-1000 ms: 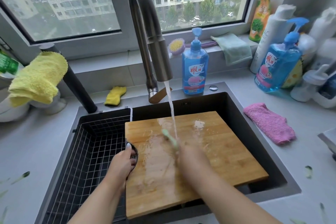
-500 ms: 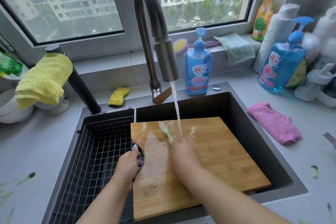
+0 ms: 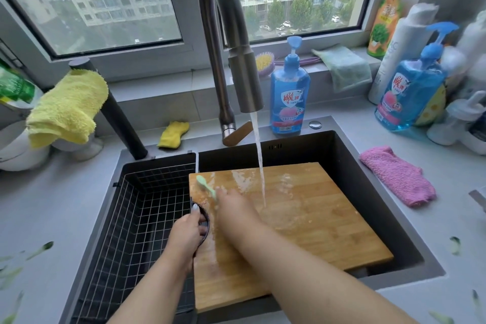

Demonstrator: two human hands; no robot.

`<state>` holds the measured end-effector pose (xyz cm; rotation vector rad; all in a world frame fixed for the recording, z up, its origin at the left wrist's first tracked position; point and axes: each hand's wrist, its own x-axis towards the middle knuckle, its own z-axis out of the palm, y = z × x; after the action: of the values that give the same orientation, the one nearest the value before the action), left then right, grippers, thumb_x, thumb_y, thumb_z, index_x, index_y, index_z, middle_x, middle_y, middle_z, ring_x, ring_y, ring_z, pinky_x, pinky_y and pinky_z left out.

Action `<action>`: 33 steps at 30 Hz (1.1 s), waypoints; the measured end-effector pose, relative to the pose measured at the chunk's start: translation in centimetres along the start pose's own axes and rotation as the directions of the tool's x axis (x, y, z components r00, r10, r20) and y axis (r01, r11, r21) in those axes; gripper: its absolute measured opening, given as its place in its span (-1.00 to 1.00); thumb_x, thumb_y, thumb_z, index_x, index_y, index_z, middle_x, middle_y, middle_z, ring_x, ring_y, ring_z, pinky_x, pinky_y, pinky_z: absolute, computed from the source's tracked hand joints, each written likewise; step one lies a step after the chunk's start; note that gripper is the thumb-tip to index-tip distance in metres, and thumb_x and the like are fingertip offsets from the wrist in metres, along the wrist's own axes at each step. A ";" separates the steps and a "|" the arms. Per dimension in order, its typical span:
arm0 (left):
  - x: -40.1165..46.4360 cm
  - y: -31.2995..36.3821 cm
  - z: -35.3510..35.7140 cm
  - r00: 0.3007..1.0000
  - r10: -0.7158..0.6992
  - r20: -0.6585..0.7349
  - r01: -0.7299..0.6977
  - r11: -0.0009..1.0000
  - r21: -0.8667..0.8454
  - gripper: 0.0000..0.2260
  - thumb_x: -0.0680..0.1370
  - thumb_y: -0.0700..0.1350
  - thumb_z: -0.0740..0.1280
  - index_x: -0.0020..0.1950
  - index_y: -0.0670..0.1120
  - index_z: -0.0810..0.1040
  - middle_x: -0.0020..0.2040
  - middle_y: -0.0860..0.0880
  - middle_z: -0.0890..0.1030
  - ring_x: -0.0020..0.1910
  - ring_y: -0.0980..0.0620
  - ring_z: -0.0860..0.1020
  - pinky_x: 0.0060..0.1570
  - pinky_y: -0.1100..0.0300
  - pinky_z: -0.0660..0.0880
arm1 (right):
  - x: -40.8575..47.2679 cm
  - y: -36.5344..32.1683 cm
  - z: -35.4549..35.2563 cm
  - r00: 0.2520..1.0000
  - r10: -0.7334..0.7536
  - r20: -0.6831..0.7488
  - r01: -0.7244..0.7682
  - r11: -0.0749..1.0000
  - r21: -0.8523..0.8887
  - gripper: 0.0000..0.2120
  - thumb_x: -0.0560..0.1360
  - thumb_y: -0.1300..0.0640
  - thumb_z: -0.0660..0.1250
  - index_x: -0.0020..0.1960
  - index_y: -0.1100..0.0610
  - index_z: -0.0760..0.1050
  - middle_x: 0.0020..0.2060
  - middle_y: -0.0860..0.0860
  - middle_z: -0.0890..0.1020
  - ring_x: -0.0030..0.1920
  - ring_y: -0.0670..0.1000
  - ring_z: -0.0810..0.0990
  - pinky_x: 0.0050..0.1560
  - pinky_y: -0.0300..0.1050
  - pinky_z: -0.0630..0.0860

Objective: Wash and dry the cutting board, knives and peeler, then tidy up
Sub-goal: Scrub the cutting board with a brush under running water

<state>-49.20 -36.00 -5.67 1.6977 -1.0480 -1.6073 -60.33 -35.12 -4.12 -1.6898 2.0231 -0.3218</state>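
A wet wooden cutting board (image 3: 315,223) lies across the black sink (image 3: 368,166) under water running from the tall steel faucet (image 3: 223,34). My left hand (image 3: 188,234) grips the board's dark handle hole at its left edge. My right hand (image 3: 234,208) holds a pale green brush (image 3: 206,187) whose end sticks out toward the board's far left corner. The brush head under my hand is hidden. No knives or peeler are visible.
A black wire basket (image 3: 142,218) fills the sink's left half. Blue soap bottles (image 3: 289,87) and other bottles stand behind and right. A pink cloth (image 3: 397,176) lies right of the sink, a yellow sponge (image 3: 173,134) behind it, a yellow towel (image 3: 65,108) at left.
My right hand with the green brush has moved left, out of the water stream, toward the board's left side. My left hand keeps its hold on the handle hole.
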 end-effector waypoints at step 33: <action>2.8 -0.7 -0.3 0.998 -0.036 -0.051 0.033 0.998 -0.060 -0.62 0.66 0.09 0.12 0.09 -0.23 0.50 -0.02 -0.28 0.60 -0.18 -0.19 0.57 -0.19 -0.04 0.53 | -9.4 6.1 -2.1 0.992 0.117 -0.056 -0.116 0.993 0.022 -0.53 0.64 0.12 0.09 0.52 0.03 0.11 0.15 0.02 0.44 -0.15 0.01 0.46 -0.24 -0.16 0.38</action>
<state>-48.90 -37.99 -7.75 1.7169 -0.9416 -1.5911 -65.48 -24.96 -3.26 -1.5595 2.1434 -0.3510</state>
